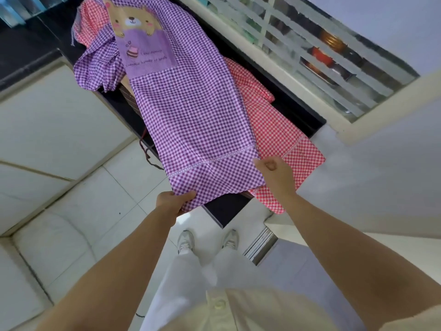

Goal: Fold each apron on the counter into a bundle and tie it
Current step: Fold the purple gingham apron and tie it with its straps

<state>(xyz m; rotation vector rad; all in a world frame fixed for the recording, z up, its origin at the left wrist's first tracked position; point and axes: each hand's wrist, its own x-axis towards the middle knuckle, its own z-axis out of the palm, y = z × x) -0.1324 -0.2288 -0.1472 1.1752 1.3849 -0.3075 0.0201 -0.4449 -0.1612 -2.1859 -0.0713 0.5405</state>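
Left hand (175, 201) grips the near hem corner of the purple apron (195, 115), right hand (274, 173) pinches the other corner, apron spread along the table (229, 211) over the red apron (281, 134): IMO hold hem taut & level, fold up w/ edges matched.

White glossy tiles cover the floor (124, 177). A white cushioned sofa (55, 237) sits at lower left. The black desk (226, 209) runs along a pale wall (381, 163), beneath a window (310, 44) with white slats and blurred bowls behind them, in soft even light
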